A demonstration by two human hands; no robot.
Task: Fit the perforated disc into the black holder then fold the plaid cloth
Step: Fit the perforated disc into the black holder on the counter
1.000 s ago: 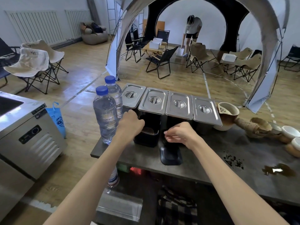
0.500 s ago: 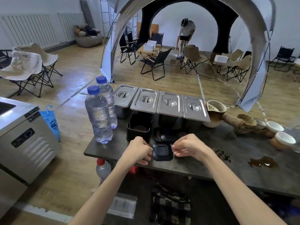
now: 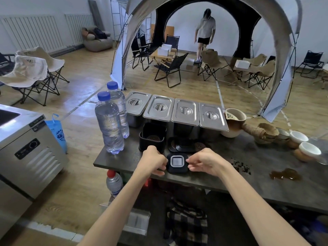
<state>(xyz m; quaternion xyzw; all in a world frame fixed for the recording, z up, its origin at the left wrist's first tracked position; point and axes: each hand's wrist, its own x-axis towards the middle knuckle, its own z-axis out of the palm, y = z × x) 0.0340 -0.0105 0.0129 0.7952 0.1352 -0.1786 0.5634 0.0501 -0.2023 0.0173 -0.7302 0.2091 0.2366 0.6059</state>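
A small black square holder (image 3: 177, 169) with a grey inner rim lies near the table's front edge. My left hand (image 3: 154, 161) curls against its left side and my right hand (image 3: 204, 163) pinches its right side. Behind them stands a black box (image 3: 153, 139) with a perforated disc (image 3: 154, 138) in its bottom. Another perforated disc (image 3: 199, 146) lies flat on the table beside a black base (image 3: 182, 148). The plaid cloth (image 3: 186, 224) hangs crumpled below the table.
Two water bottles (image 3: 110, 125) stand at the table's left end. Several lidded steel pans (image 3: 184, 111) line the back. A ceramic pitcher (image 3: 234, 121), cups (image 3: 300, 137), tea crumbs (image 3: 241, 166) and a brown spill (image 3: 285, 174) are on the right. A steel appliance (image 3: 26, 148) stands left.
My left hand has drawn back from the black box and my right hand from behind the square holder. Both now sit at the holder's sides, and its grey inner rim shows.
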